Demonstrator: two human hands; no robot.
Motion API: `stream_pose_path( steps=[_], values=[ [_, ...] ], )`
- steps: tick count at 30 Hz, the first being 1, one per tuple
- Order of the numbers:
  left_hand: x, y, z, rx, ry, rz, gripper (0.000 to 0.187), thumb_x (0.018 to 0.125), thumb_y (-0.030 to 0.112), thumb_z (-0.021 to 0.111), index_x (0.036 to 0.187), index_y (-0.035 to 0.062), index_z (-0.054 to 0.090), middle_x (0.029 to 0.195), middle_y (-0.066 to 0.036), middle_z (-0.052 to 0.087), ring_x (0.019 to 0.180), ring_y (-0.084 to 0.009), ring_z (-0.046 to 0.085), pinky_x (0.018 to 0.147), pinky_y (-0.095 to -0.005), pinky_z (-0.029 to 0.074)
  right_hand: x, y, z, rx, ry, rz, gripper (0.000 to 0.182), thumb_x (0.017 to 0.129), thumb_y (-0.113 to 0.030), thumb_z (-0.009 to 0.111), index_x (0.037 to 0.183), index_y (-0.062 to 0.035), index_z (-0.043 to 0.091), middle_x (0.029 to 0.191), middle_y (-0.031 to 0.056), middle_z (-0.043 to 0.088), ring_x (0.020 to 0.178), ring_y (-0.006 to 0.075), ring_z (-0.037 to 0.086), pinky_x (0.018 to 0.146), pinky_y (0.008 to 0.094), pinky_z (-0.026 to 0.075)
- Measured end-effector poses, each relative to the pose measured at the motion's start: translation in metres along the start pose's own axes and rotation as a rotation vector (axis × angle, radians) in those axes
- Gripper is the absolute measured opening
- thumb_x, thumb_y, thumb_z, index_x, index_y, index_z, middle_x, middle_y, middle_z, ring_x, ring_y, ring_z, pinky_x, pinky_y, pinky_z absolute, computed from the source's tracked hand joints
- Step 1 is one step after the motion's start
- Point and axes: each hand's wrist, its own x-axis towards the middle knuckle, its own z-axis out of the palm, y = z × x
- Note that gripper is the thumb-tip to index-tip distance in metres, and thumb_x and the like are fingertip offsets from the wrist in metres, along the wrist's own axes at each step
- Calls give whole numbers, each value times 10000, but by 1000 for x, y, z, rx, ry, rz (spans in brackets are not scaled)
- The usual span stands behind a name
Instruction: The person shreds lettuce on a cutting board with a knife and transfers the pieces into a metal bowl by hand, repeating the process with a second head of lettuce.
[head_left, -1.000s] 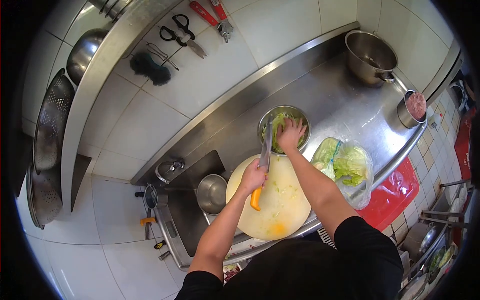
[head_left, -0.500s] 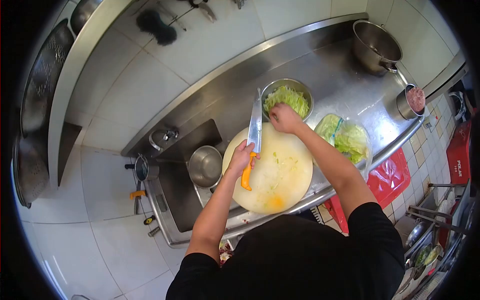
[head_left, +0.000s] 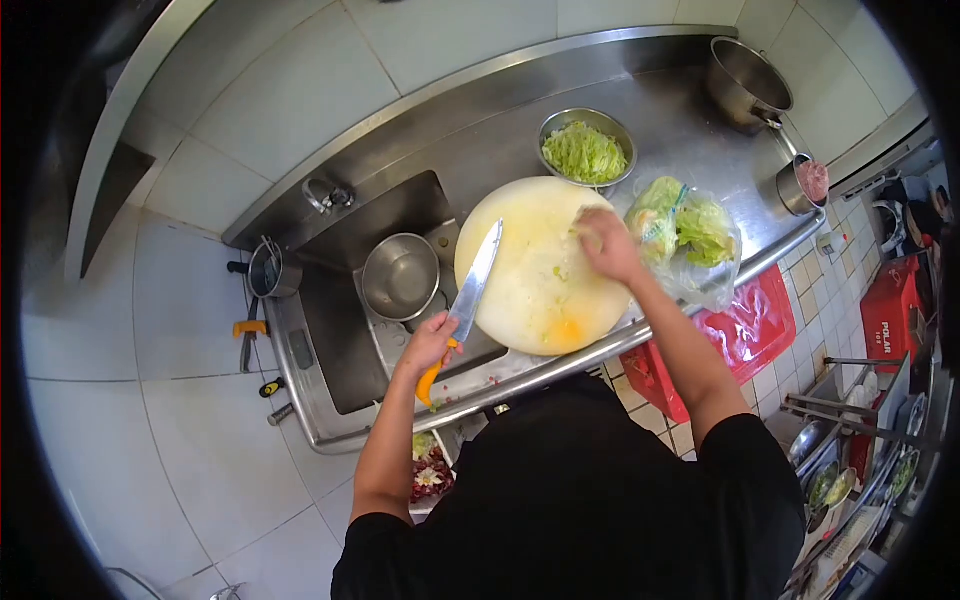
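The knife [head_left: 472, 285] has swung off the bowl [head_left: 588, 150] and now lies angled over the board's [head_left: 530, 290] left edge, its orange handle gripped in the left hand [head_left: 430, 345]; the right hand [head_left: 605, 243] has left the shredded lettuce and rests, fingers curled over scraps, on the board beside the bag [head_left: 690, 240]; the transfer looks done.

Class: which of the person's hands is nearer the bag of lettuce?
Right. The right hand is beside the bag of lettuce; the left hand grips the knife across the cutting board.
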Motion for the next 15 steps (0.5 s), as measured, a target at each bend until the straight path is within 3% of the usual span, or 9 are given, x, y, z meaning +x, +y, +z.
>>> stream_pose_path(
  steps=[1,3,4,6,9,15],
  values=[
    [-7,-7,-5,19,-6,-12,264,1059,314,430,1086,92,569,689,-59,597,410,-89,460,380,-257,406,-8,7,-3,-7,-3,-1,307,864,-222,629,1090,-18,668,1234,250,610,1218,399,529,1066,462,403],
    [-20,-23,-14,25,8,-26,257,1058,310,430,1100,98,569,690,-57,596,409,-92,460,380,-258,406,-22,12,0,-289,-64,213,505,929,-308,569,1333,-6,542,1464,277,427,1400,417,354,1177,474,266],
    [-24,-31,-17,34,23,-45,251,1056,306,431,1115,104,569,692,-55,595,409,-94,460,380,-258,405,-30,9,6,-298,-65,218,505,929,-308,569,1333,-6,542,1464,277,427,1400,417,354,1177,474,266],
    [-30,-49,-18,27,-4,-69,244,1056,289,424,1165,117,557,697,-58,593,411,-99,459,379,-260,405,-56,-2,24,-383,-184,164,645,959,-391,517,1440,25,409,1551,272,292,1457,427,240,1211,475,176],
    [-50,-53,2,-9,11,-105,266,1059,272,410,1245,112,514,672,-57,579,401,-105,458,371,-271,411,-77,-44,51,-255,-173,235,653,969,-393,509,1432,55,404,1521,275,345,1443,418,277,1210,461,182],
    [-55,-70,74,18,-31,-97,264,1068,269,368,1228,93,484,635,-42,536,416,-119,455,368,-287,421,-102,-105,84,138,-18,320,608,975,-342,545,1417,55,416,1484,264,407,1408,402,348,1187,444,241]
  ],
)
